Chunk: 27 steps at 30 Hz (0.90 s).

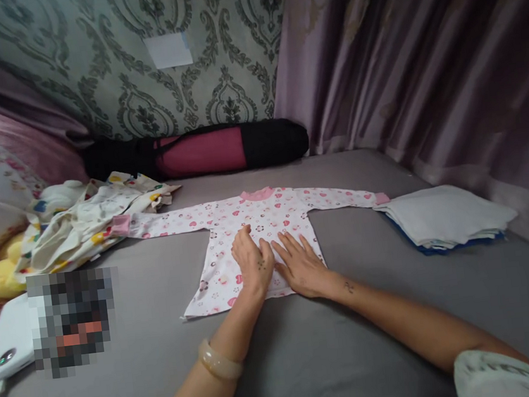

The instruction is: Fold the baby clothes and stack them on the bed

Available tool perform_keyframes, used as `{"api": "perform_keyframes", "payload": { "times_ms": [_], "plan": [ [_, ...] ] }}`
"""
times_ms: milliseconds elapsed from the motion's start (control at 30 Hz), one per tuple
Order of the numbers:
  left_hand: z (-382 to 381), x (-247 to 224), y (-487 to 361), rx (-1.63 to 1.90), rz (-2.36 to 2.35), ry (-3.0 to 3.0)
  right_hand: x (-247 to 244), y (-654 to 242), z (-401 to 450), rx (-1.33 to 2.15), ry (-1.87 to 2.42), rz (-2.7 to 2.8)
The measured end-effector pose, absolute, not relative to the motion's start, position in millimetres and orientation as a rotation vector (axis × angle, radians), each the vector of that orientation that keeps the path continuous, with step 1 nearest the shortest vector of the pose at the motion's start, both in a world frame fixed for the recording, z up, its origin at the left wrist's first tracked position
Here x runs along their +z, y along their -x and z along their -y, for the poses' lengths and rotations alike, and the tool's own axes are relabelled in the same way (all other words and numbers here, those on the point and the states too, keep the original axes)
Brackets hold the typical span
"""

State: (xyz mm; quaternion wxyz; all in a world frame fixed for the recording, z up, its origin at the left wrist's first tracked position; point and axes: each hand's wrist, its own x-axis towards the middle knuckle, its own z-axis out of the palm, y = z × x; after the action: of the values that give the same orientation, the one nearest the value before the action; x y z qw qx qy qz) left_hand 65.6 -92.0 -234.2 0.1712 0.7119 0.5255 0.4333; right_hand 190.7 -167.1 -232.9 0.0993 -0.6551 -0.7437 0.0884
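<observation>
A small long-sleeved shirt (267, 220), white with pink hearts and flowers and a pink collar and cuffs, lies spread out with both sleeves stretched sideways. Over its lower middle is my left hand (252, 260), turned on its edge, the fingers slightly bent and the thumb apart, holding nothing. Right beside it, my right hand (300, 263) lies flat on the cloth with its fingers spread. Part of the shirt's hem is hidden behind my hands and wrists.
The shirt rests on a grey sheet (165, 375). To the right sits a stack of folded white cloths (447, 212); to the left are a heap of patterned clothing (80, 219) and a white device (10, 339). A black and pink bag (199, 152) lies along the wall.
</observation>
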Motion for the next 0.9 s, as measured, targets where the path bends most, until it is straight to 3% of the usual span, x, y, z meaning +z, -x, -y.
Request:
{"api": "perform_keyframes", "payload": {
  "times_ms": [400, 567, 733, 900],
  "plan": [
    [102.4, -249.0, -68.7, 0.641, -1.125, -2.613, -221.4, -279.3, 47.5, 0.217, 2.337, 1.622],
    [102.2, -254.8, -69.5, 0.577, -1.146, -2.705, -238.7, -286.6, 33.8, 0.242, 2.364, 1.649],
    [107.6, -249.2, -71.0, 0.533, -1.146, -2.810, -222.9, -317.8, 34.7, 0.391, 2.237, 1.570],
    [100.0, -219.4, -75.3, 0.305, -1.028, -2.921, -204.7, -391.0, 66.3, -0.023, 2.440, 1.158]
  ]
}}
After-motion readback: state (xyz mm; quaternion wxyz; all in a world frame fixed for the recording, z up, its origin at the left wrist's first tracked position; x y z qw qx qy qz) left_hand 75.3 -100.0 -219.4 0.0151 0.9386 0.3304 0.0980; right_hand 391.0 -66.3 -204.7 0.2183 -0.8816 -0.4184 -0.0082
